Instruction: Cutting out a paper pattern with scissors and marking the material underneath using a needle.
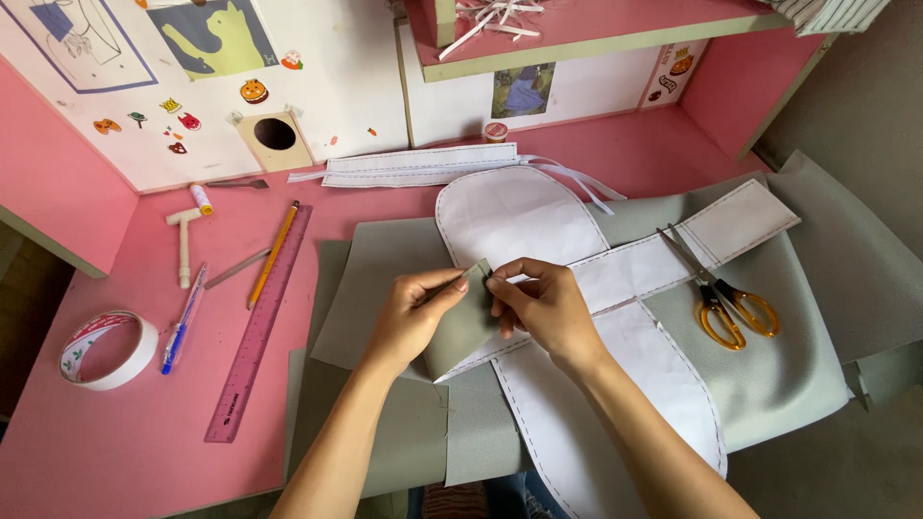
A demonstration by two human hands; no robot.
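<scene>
- we've got a pink bench [115, 452]
- grey fabric [385, 279], white paper pattern [519, 226] with dashed edges
- orange-handled scissors [731, 309]
- purple ruler [258, 327], yellow pencil [273, 254]

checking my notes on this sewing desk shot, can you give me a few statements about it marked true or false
1. Both hands pinch a small grey fabric piece. True: the left hand and right hand meet on it.
2. The scissors have blue handles. False: the handles are orange-yellow.
3. The scissors lie on the paper pattern and grey fabric, right of the hands. True.
4. The tape roll sits on the grey fabric. False: it lies on the pink desk, far left.
5. The pencil lies along the purple ruler. True.
</scene>
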